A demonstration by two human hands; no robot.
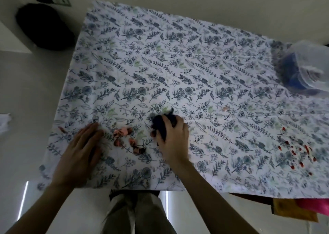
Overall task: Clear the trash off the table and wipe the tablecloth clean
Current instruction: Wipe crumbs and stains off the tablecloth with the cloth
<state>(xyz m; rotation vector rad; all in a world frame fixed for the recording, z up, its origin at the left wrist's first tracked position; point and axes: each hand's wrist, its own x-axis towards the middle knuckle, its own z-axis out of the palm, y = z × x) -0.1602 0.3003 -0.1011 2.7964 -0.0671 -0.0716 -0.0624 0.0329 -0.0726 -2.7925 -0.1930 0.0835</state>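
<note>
A white tablecloth (178, 59) with a blue leaf print covers the table. My right hand (173, 137) is shut on a dark blue cloth (161, 125) and presses it on the tablecloth near the front edge. Just left of it lies a small heap of pink and brown scraps (127, 139). My left hand (83, 148) lies flat on the tablecloth, fingers apart, on the other side of the scraps. Red spots (299, 153) mark the tablecloth at the front right. A single pink scrap (226, 108) lies further back.
A clear plastic container (302, 70) with something blue inside stands at the table's right edge. A dark round object (44, 27) sits on the floor at the back left. Yellow and pink cloths (302, 210) hang below the front right corner. A small red bit (62, 129) lies near the tablecloth's left edge.
</note>
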